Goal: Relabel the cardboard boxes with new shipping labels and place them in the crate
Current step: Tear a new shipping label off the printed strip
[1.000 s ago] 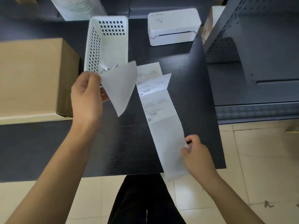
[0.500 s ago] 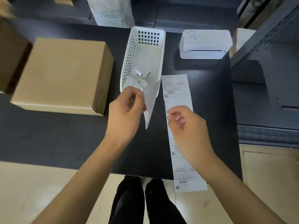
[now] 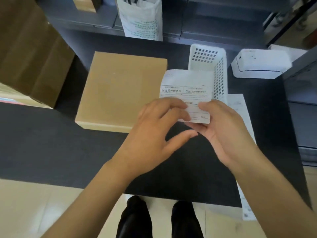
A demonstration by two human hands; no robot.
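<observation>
A printed white shipping label hangs in the air over the table, between the flat cardboard box and the white perforated basket. My right hand pinches its lower right corner, thumb on top and fingers beneath. My left hand lays its fingertips on the label's lower left part; its thumb is spread apart below and touches nothing. The box lies closed on the black table, just left of both hands, its top face bare.
A strip of labels lies along the table's right side and hangs over the front edge. A white label printer stands at the back right. A large cardboard box looms at the left; a white printed bag stands behind.
My left hand no longer holds the blank backing sheet. My right hand has lifted a label off the strip, and both hands have come together on it. The view has shifted left.
</observation>
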